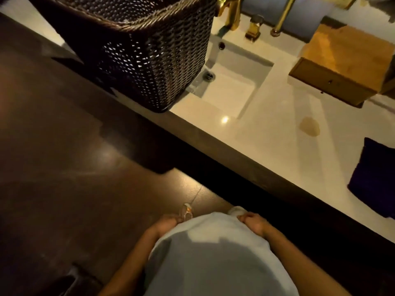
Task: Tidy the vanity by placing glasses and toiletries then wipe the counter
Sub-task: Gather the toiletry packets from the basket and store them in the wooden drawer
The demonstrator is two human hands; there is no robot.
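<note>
I stand in front of a white vanity counter (267, 142) seen from above. My left hand (168, 221) and my right hand (254, 223) rest curled against my light shirt, below the counter's dark front edge, and neither holds anything that I can see. A dark blue folded cloth (374, 178) lies on the counter at the right edge of view. A small brownish stain (310, 126) marks the counter between the sink and the cloth. No glasses or toiletries show.
A dark woven basket (136, 50) stands on the counter to the left of the sunken white sink (239, 82). A gold tap (230, 13) rises behind the sink. A wooden drawer box (342, 63) sits at the back right. The floor (64, 167) is dark and glossy.
</note>
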